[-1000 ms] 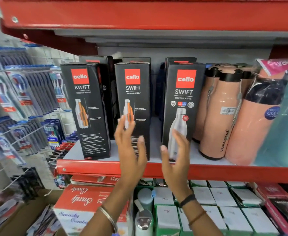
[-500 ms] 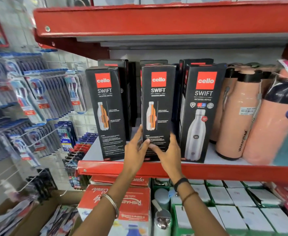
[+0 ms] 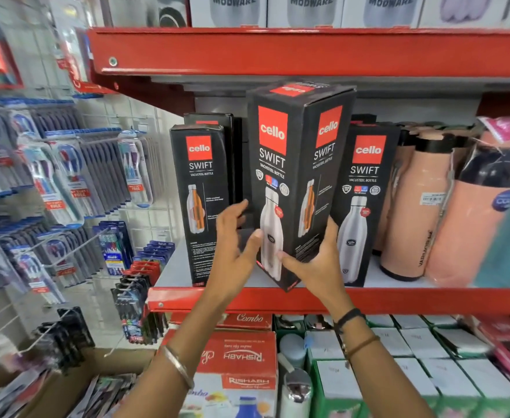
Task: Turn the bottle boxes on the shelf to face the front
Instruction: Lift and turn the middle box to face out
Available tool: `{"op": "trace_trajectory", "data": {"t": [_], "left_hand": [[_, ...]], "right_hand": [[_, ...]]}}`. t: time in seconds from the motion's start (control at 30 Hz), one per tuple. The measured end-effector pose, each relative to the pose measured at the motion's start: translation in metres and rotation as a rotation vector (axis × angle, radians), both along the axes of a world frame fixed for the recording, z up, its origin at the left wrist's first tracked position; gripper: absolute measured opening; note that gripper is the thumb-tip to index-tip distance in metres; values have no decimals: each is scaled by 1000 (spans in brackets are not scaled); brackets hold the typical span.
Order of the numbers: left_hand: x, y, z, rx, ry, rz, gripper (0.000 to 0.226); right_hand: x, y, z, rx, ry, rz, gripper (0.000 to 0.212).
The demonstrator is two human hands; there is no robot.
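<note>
Three black Cello Swift bottle boxes stand in the front row of the red shelf (image 3: 398,300). The middle box (image 3: 296,164) is lifted and turned corner-on, so its steel-bottle face and its orange-bottle face both show. My left hand (image 3: 235,236) presses its left side. My right hand (image 3: 317,260) grips its lower right corner. The left box (image 3: 201,188) shows the orange-bottle side. The right box (image 3: 364,188) shows the steel-bottle front. More black boxes stand behind them, mostly hidden.
Peach flasks (image 3: 413,206) crowd the shelf to the right of the boxes. The upper red shelf (image 3: 308,52) hangs just above the lifted box. Toothbrush packs (image 3: 66,182) hang on a grid at left. Boxed goods (image 3: 238,357) fill the lower shelf.
Both hands closed on the middle box, lifted it off the shelf and twisted it, bringing its steel-bottle face round toward me. The camera has also moved closer.
</note>
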State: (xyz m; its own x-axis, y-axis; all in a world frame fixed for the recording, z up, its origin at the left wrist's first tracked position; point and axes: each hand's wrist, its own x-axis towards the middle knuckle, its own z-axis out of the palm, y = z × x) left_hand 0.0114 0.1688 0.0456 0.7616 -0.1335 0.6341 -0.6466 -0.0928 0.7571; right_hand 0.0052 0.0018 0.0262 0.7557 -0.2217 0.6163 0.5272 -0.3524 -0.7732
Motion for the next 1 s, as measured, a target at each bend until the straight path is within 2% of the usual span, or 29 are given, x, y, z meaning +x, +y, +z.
{"op": "trace_trajectory", "data": {"t": [0.1, 0.23, 0.37, 0.53, 0.6, 0.7, 0.87, 1.0], "left_hand": [[18, 2, 4, 104, 98, -186, 50], [32, 0, -1, 69, 65, -139, 50], [37, -7, -4, 46, 42, -82, 56], [43, -12, -13, 29, -2, -8, 81], [48, -12, -20, 51, 2, 28, 77], [55, -13, -28, 105, 9, 57, 59], [66, -15, -31, 191, 41, 114, 62], [73, -14, -39, 243, 86, 68, 65]], "right_hand": [[1, -1, 4, -57, 42, 62, 103], [6, -9, 4, -165, 128, 109, 110], [10, -13, 4, -242, 165, 127, 94], [24, -16, 3, -273, 188, 129, 80], [29, -15, 0, -289, 188, 121, 78], [38, -15, -10, -284, 205, 100, 74], [53, -16, -18, -313, 213, 41, 73], [58, -12, -23, -296, 211, -17, 68]]}}
